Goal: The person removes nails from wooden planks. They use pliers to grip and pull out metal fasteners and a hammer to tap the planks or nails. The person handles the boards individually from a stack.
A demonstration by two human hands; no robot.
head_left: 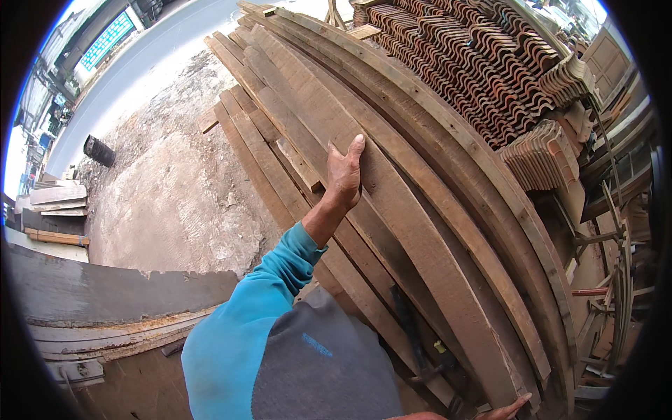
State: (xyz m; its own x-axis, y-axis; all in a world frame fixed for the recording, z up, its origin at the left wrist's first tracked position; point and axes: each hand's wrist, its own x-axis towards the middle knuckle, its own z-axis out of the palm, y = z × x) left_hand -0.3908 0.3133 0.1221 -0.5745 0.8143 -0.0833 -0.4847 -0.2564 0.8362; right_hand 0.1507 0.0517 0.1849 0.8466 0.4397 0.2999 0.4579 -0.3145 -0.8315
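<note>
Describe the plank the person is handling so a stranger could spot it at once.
Beside the stack of wavy roof tiles lies a pile of long brown boards. A blue sleeve reaches over it. The plank is the broad one under the left hand, with the right hand at its near end.

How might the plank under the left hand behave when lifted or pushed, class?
The plank looks like solid wood, so it is probably stiff; its bend seems lens distortion. Its length suggests it may feel heavy and awkward one-handed. Its broad, flat face should make it slide rather than roll.
</note>
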